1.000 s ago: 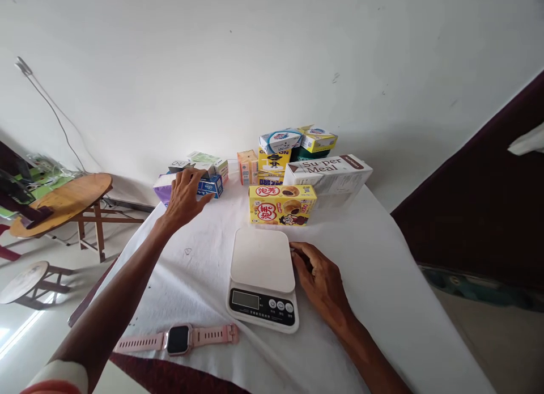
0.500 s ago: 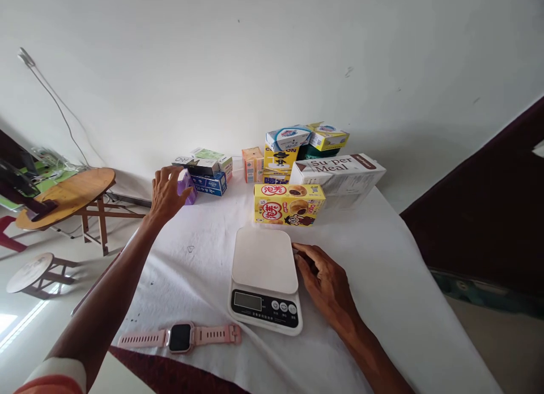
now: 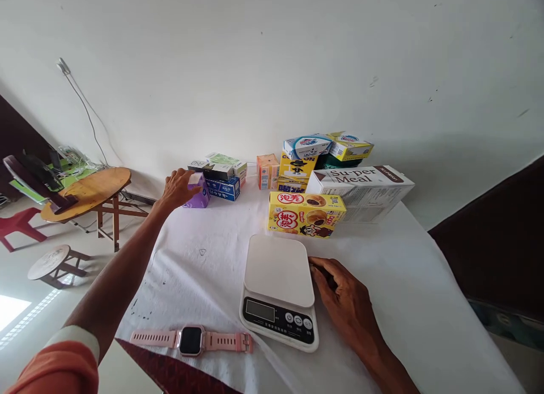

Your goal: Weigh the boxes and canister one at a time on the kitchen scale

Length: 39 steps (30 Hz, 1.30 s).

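At the far left of the table, my left hand (image 3: pixel 177 187) is closed around a small purple box (image 3: pixel 199 197), thumb across its near side and the other fingers over the top and far left. My right hand (image 3: pixel 346 292) lies on the cloth with curled fingers, thumb and index finger against the right edge of a white kitchen scale (image 3: pixel 278 272). Nothing rests on the scale's plate and its display looks blank. Beside the purple box stand a blue box (image 3: pixel 224 189), a black-topped box (image 3: pixel 211 170) and a green-and-white box (image 3: pixel 227 160).
Behind the scale stand a yellow snack box (image 3: pixel 306 215), a white "Su-per Meal" box (image 3: pixel 363 187), an orange box (image 3: pixel 267 172) and several stacked boxes. A pink-strapped smartwatch (image 3: pixel 191 340) lies at the front edge. The white tablecloth (image 3: pixel 199 275) is wrinkled; a wall rises behind.
The view has swung left, so the table's things appear farther right. My left hand has closed in on the purple box, with more of its top showing. My right hand stays at the scale.
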{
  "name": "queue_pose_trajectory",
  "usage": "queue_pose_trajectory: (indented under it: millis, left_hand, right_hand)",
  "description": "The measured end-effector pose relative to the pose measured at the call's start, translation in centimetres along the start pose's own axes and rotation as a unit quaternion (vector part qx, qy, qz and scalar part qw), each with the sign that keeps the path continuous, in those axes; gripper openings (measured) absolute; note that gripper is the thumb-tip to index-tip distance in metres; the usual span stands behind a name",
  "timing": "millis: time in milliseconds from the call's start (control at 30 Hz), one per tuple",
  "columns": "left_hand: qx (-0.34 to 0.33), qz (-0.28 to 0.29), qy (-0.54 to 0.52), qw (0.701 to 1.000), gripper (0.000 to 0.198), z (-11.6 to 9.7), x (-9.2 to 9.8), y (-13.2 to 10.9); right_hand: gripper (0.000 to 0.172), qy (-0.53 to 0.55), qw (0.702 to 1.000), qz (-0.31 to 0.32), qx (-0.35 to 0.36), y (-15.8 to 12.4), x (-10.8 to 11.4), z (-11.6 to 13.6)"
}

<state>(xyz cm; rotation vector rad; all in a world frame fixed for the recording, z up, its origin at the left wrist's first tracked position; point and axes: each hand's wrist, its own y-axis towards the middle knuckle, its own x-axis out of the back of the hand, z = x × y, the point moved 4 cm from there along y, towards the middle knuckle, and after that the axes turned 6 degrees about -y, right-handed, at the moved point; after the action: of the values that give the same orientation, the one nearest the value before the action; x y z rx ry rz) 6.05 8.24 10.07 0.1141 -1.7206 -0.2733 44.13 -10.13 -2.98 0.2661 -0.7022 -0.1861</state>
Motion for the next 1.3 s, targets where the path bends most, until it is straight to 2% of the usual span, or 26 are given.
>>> queue_pose_trajectory:
  millis: [167,333,433,567,667,733,800,867,933,1000,1133,1300]
  left_hand:
    - [0.020,0.080,0.040,0.996,0.086,1.2,0.0,1.5]
    - [0.000,0.125,0.081,0.989,0.087,2.1,0.3,2.8]
    - [-0.015,0.106,0.059,0.992,0.073,2.5,0.7,2.3]
    - [-0.007,0.043,-0.093,0.995,0.057,2.0,2.4,0.0]
    - [-0.020,0.006,-0.181,0.983,0.059,-0.5,5.1,-2.5]
    - [-0.058,0.032,-0.203,0.977,0.058,-3.5,6.6,-4.3]
    - [-0.132,0.068,-0.215,0.965,0.059,-7.2,7.4,-6.2]
    - [-0.211,0.086,-0.207,0.951,0.057,-10.7,7.4,-8.0]
    - [-0.282,0.112,-0.200,0.932,0.053,-13.7,6.5,-9.7]
    - [-0.317,0.145,-0.197,0.916,0.053,-15.9,5.2,-11.0]
    - [-0.323,0.189,-0.183,0.909,0.061,-18.0,3.3,-12.1]
    - [-0.329,0.159,-0.208,0.907,0.088,-18.6,3.2,-12.6]
  right_hand:
    - [0.034,0.005,1.000,0.003,-0.009,0.0,0.1,0.1]
    - [0.034,0.019,1.000,0.005,-0.011,0.3,0.0,0.0]
    - [0.033,0.022,1.000,0.001,-0.014,0.3,0.0,0.1]
    - [0.031,0.022,1.000,-0.005,-0.009,0.3,0.2,0.3]
    - [0.030,0.024,1.000,-0.009,-0.004,0.4,0.2,0.3]
    - [0.030,0.020,1.000,-0.013,-0.007,0.4,0.1,0.2]
    - [0.029,0.015,1.000,-0.016,-0.008,0.4,0.0,0.2]
    - [0.028,0.018,1.000,-0.016,-0.006,0.4,0.0,0.2]
    - [0.028,0.026,1.000,-0.014,-0.001,0.3,0.0,0.3]
    - [0.029,0.033,0.999,-0.013,0.000,0.2,0.1,0.4]
    - [0.030,0.037,0.999,-0.012,0.000,0.2,0.3,0.5]
    - [0.031,0.041,0.999,-0.011,0.002,0.2,0.4,0.7]
